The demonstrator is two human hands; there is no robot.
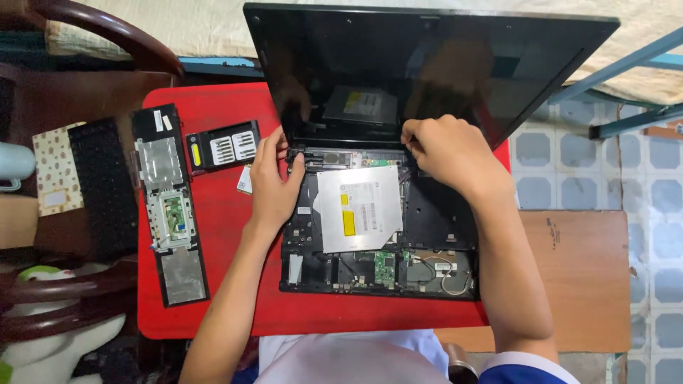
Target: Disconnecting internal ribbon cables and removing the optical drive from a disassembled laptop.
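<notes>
Opened laptop base (377, 235) sits on red bench (220, 206), optical drive (359, 208) loose on top. Left hand (274, 181) and right hand (445, 151) pinch the hinge strip (341, 153); uneven prying risks cracking it, or the screen (420, 64) tipping.

Bright, even daylight with soft shadows only — the dark laptop screen (427, 64) at twelve o'clock mirrors the hands faintly, focus is sharp centrally, and edges at three and nine o'clock bow slightly
</notes>
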